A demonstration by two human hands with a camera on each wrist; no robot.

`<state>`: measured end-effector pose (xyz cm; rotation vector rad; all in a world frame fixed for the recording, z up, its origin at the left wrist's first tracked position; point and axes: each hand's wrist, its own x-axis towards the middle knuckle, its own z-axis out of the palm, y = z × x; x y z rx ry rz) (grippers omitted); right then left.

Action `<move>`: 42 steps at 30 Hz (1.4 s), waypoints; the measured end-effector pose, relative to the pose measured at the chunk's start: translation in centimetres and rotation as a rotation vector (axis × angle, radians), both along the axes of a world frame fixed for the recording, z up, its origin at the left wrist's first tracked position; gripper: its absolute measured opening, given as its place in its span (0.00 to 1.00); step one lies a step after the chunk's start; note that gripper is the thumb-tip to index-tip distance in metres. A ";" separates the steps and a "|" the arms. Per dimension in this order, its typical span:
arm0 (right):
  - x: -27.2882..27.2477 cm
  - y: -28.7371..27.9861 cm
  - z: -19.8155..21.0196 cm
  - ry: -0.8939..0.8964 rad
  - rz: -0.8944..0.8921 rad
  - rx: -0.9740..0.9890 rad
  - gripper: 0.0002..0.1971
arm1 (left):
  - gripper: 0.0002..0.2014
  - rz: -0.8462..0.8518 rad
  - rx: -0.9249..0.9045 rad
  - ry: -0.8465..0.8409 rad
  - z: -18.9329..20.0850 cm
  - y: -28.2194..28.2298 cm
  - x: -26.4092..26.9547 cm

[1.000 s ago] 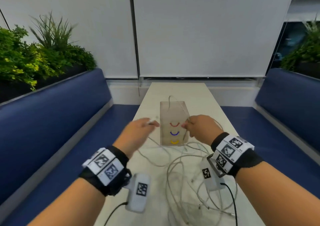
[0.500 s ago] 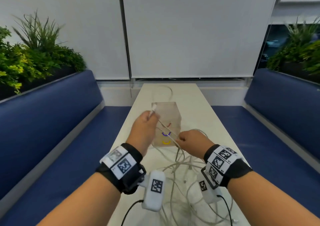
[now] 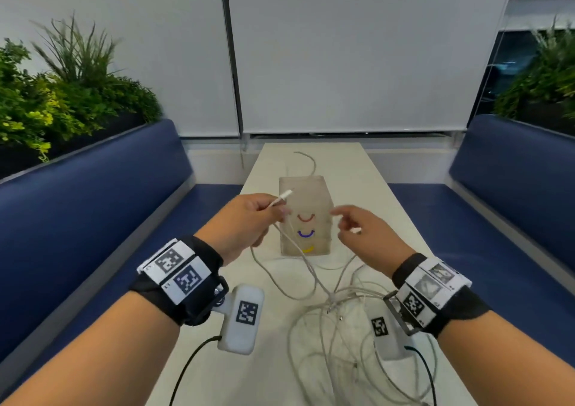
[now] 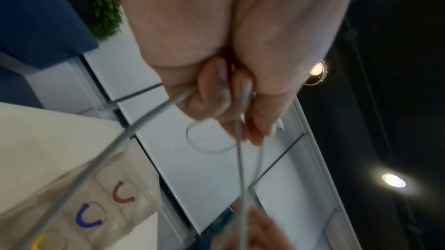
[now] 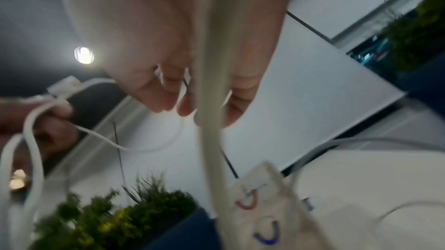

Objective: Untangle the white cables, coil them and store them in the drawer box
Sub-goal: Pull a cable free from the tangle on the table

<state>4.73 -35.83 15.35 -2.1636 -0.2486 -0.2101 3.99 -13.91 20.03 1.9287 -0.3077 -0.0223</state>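
My left hand [image 3: 273, 209] is raised in front of the drawer box [image 3: 311, 194], a translucent box with red, blue and yellow handles. It grips a white cable [image 3: 281, 198] just behind its connector, which points up and right. In the left wrist view its fingers [image 4: 216, 90] are curled round the strands. My right hand [image 3: 345, 225] hovers by the box's right front, fingers loosely curled, pinching another white cable [image 5: 209, 139] that hangs down to the tangle [image 3: 342, 327] on the table. The drawers look closed.
The narrow white table [image 3: 357, 169] runs away from me between two blue benches [image 3: 93, 212] [image 3: 504, 194]. Plants [image 3: 62, 94] stand behind both benches. One cable end [image 3: 308, 159] curls behind the box. Loose loops cover the near right of the table.
My right hand has risen from the tangle to the box's right front, lifting a cable. My left hand keeps its hold on the cable end and has shifted a little left.
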 end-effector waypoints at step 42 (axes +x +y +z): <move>10.0 21.3 -14.1 -0.068 0.655 -1.322 0.14 | 0.13 0.656 -0.767 0.437 -14.9 13.9 -2.9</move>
